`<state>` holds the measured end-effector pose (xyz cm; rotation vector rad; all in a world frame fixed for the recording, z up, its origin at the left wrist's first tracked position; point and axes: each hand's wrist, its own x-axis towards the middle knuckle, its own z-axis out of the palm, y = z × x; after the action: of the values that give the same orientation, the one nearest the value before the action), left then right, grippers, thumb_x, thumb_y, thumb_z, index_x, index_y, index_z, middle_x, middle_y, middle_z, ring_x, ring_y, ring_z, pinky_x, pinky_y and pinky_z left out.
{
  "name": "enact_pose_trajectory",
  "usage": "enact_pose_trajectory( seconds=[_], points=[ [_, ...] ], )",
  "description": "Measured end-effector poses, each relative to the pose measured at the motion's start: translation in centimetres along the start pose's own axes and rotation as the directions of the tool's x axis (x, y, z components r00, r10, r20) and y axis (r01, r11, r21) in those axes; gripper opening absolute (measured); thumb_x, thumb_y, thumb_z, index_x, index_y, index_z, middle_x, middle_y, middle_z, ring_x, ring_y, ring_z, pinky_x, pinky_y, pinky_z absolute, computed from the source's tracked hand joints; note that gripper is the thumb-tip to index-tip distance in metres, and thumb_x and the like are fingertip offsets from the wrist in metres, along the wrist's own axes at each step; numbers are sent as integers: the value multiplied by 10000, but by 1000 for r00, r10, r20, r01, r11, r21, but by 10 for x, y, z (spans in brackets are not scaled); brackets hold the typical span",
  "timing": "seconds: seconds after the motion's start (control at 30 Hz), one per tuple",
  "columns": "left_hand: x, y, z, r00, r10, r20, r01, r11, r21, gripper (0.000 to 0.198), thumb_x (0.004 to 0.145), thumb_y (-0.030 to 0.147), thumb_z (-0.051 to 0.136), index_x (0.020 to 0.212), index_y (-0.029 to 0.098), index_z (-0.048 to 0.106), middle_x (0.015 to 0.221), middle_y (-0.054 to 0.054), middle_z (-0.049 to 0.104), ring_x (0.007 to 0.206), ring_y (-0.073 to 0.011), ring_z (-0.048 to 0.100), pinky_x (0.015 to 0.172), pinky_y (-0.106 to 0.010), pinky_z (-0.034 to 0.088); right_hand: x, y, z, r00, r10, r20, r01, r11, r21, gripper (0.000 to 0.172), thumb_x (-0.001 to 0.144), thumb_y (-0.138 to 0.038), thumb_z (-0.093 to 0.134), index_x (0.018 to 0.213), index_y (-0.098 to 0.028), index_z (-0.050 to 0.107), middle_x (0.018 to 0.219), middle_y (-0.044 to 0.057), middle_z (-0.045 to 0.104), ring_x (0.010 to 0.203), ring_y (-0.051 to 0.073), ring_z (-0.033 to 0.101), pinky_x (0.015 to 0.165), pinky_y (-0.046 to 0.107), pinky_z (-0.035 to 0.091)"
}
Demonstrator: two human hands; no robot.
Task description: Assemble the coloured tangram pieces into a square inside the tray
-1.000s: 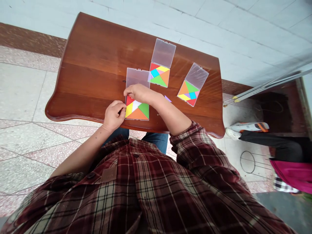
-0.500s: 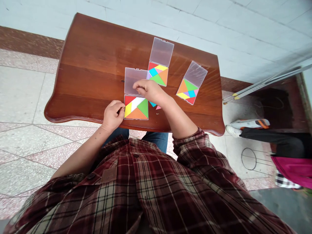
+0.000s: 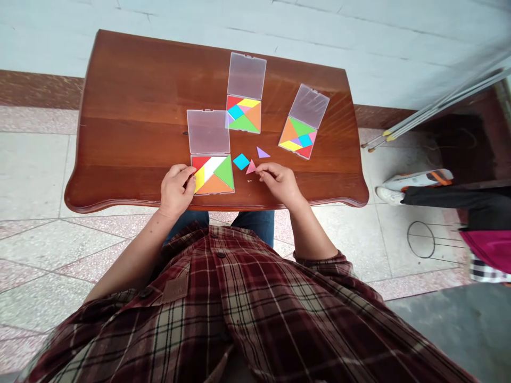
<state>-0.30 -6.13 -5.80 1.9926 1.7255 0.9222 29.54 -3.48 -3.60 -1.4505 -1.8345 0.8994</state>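
Note:
My left hand (image 3: pixel 176 190) is closed at the left edge of an open tangram case (image 3: pixel 213 192), thumb and finger gripping its side. In that case lie red, yellow, green and orange pieces, with a white gap (image 3: pixel 211 170) between them. My right hand (image 3: pixel 279 182) has its fingertips pinched at the right corner of a small pink triangle (image 3: pixel 250 168); whether the triangle is lifted I cannot tell. Beside it on the table are a blue square (image 3: pixel 241 161) and a purple triangle (image 3: pixel 262 153).
A second open tangram case (image 3: pixel 244 114), filled with coloured pieces, lies behind the first, whose clear lid (image 3: pixel 208 133) slightly overlaps it. A third filled case (image 3: pixel 298 137) is at the right of the wooden table (image 3: pixel 139 106). Another person's leg (image 3: pixel 435 195) shows at far right.
My right hand has moved from above the near case's lid down and right to the pink triangle. The loose pieces are now uncovered. My left hand stays at the case; the view has shifted slightly.

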Motion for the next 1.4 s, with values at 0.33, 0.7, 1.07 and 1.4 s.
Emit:
enact_pose_trajectory(
  seconds=[0.33,0.7,1.07,1.4],
  points=[
    [12,14,4,987,-158,44,148,975,168,466,759,430,641,1142,166,624,1121,-121,593,1009,-284,602,944,-452,505,-22,27,23,970,-35,-241,-5,987,-162,216,867,-266,450,888,-223,661,911,74,711,884,211,662,861,373,524],
    [33,21,11,956,-293,5,286,937,199,437,687,383,724,1060,212,574,1007,-132,582,993,-367,615,895,-548,516,-23,28,29,972,-91,-214,40,972,-233,245,899,-245,415,931,-229,658,969,88,707,935,216,651,892,364,508],
    [32,24,7,946,-323,41,310,932,190,457,712,342,664,1131,188,565,1047,-161,579,1041,-400,604,920,-595,492,-20,25,26,975,-68,-211,18,973,-230,232,885,-235,431,915,-232,661,972,77,713,945,216,654,907,367,508],
    [28,16,11,960,-281,-1,277,945,176,422,708,335,678,1100,213,582,1010,-117,586,969,-333,618,889,-528,523,-21,27,26,978,-57,-202,11,976,-219,229,886,-240,433,925,-237,659,954,74,707,933,218,652,892,373,511]
  ],
)
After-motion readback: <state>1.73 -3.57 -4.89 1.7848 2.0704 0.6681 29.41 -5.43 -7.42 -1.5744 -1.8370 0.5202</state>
